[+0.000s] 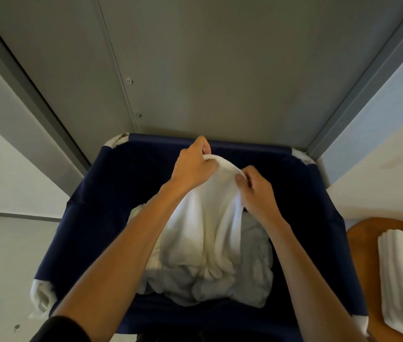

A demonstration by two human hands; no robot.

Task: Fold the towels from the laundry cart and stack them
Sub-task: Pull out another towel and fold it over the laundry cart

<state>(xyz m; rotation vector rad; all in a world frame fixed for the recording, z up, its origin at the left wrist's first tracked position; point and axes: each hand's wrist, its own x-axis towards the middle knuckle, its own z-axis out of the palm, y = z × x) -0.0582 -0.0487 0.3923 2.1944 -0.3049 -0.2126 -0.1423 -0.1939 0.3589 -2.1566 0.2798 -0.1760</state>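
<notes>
**Towel up, stack off to my right**

I've got the towel pinched along its top edge, left hand and right hand close together above the cart. It hangs straight down from them, its tail reaching the pile below. Next I'd spread the hands sideways: there's room both ways over the cart, but the wall is close behind. The stack sits on the bench, nearer my right hand.
</notes>
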